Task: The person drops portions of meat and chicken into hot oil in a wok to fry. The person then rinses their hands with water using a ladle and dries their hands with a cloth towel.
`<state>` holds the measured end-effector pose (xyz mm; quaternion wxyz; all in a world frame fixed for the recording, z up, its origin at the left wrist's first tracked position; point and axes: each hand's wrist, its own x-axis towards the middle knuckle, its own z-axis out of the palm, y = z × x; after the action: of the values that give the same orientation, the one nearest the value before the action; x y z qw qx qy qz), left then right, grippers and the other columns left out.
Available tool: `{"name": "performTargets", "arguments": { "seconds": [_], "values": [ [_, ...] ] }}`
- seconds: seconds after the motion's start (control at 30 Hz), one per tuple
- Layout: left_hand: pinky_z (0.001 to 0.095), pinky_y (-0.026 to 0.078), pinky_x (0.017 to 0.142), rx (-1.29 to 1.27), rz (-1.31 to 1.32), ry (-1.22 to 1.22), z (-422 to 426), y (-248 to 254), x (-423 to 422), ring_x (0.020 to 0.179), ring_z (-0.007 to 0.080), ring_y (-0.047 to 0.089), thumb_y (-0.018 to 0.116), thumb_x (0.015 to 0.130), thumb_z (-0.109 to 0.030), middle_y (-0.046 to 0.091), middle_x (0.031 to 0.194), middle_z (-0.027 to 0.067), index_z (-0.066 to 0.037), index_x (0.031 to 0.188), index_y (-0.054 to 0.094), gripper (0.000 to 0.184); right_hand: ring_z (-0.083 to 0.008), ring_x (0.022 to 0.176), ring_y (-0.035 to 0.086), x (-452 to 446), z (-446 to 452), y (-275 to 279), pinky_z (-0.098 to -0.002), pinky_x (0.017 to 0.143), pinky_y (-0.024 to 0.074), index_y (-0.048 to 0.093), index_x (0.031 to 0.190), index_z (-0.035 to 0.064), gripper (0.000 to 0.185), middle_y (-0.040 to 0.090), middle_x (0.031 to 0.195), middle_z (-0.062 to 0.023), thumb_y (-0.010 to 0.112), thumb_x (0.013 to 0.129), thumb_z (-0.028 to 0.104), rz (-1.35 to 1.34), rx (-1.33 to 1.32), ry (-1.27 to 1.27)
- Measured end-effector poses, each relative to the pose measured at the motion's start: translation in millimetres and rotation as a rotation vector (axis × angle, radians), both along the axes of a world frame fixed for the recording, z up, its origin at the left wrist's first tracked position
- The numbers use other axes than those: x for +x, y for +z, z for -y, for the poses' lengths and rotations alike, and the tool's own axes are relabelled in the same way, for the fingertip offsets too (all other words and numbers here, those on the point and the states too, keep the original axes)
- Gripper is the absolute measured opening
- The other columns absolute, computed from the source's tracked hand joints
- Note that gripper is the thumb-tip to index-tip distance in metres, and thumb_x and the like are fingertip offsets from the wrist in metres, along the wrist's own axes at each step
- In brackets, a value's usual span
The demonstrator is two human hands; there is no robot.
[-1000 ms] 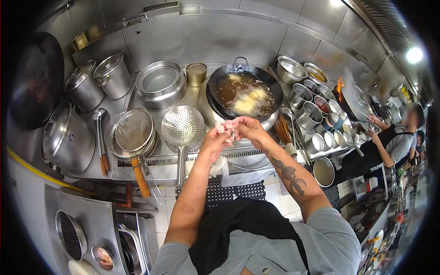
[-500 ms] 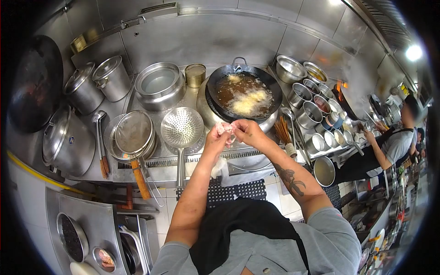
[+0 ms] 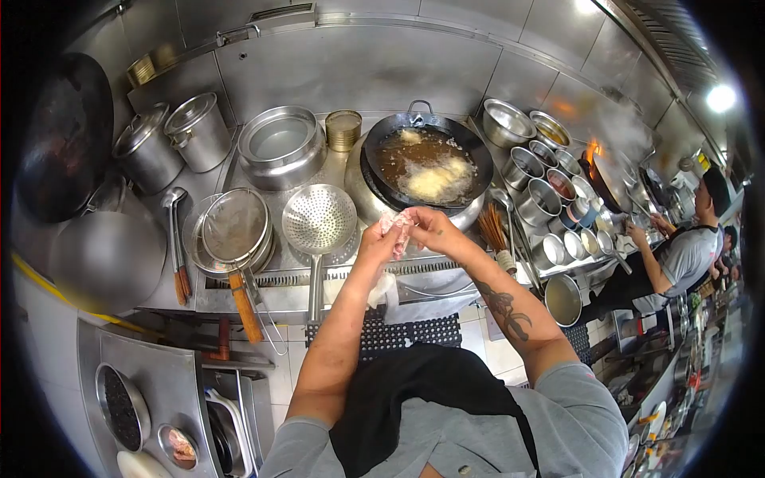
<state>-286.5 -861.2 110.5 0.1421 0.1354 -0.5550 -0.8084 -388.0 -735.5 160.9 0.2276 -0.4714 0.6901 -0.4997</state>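
Pale pink raw meat [image 3: 396, 231] is pinched between my two hands, in front of the wok. My left hand [image 3: 376, 244] grips it from the left with closed fingers. From the other side my right hand [image 3: 434, 230] holds it, its fingers bent and partly hidden. Just beyond is a black wok [image 3: 481, 155] of bubbling brown oil, with a pale yellow frying mass [image 3: 437, 181] and a smaller piece near its far side. Left of my hands lies a perforated ladle [image 3: 319, 219], its handle toward me.
Wire strainers [image 3: 233, 227] and two ladles [image 3: 174, 231] lie left. A pot of liquid [image 3: 280, 177] stands behind. Metal containers [image 3: 539, 199] and a bamboo brush [image 3: 492, 227] are right. A co-worker [image 3: 685, 247] stands near a flaming wok. A small bowl of raw meat [image 3: 179, 446] sits lower left.
My fingers have shifted around the meat, and more of it hangs down between my hands. The view has moved slightly. The co-worker's flame still shows.
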Motion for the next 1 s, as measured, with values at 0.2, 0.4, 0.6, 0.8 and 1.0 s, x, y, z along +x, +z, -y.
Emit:
{"name": "performTargets", "arguments": {
  "seconds": [0.2,0.4,0.6,0.8,1.0],
  "values": [
    [0.0221,0.043,0.048,-0.49,-0.243,0.152,-6,-6,-3,0.059,0.0051,0.051,0.062,0.085,-0.012,0.058,0.076,-0.0006,-0.006,0.095,0.057,0.013,-0.0065,0.065,0.055,-2,3,0,-0.0206,0.055,0.0461,0.059,0.099,0.0003,0.015,0.06,0.079,-0.0003,0.056,0.087,0.008,0.446,0.149,0.026],
    [0.0247,0.046,0.053,-0.057,-0.093,-0.054,6,11,13,0.061,0.0074,0.052,0.062,0.085,-0.011,0.058,0.076,0.0,-0.005,0.096,0.057,0.013,-0.0101,0.059,0.056,-11,0,-3,-0.0258,0.054,0.0497,0.06,0.097,-0.0013,0.013,0.06,0.074,-0.0038,0.056,0.087,0.005,0.497,0.003,-0.076],
    [0.0275,0.048,0.058,0.205,-0.107,-0.009,19,3,14,0.067,0.0107,0.055,0.059,0.087,-0.01,0.058,0.079,0.0024,-0.005,0.097,0.057,0.012,-0.013,0.059,0.057,-20,-10,10,-0.0287,0.056,0.0505,0.061,0.097,-0.0018,0.014,0.062,0.076,-0.0061,0.055,0.088,0.006,0.642,-0.094,-0.182],
    [0.0299,0.051,0.064,0.279,-0.109,0.035,19,-4,19,0.071,0.0138,0.058,0.058,0.086,-0.007,0.06,0.085,0.004,-0.005,0.099,0.057,0.013,-0.0134,0.061,0.058,-38,-33,58,-0.0247,0.058,0.0491,0.06,0.102,-0.0015,0.024,0.064,0.081,-0.0067,0.051,0.093,0.019,0.436,-0.19,-0.133],
    [0.0352,0.053,0.076,0.325,-0.109,0.067,19,2,27,0.083,0.021,0.062,0.05,0.085,-0.004,0.061,0.098,0.0113,0.0,0.108,0.055,0.024,-0.0171,0.068,0.062,-109,-31,52,-0.0269,0.06,0.0505,0.062,0.094,-0.0027,0.017,0.065,0.08,-0.0098,0.057,0.087,0.012,-0.067,-0.16,-0.274]
  ]
}}
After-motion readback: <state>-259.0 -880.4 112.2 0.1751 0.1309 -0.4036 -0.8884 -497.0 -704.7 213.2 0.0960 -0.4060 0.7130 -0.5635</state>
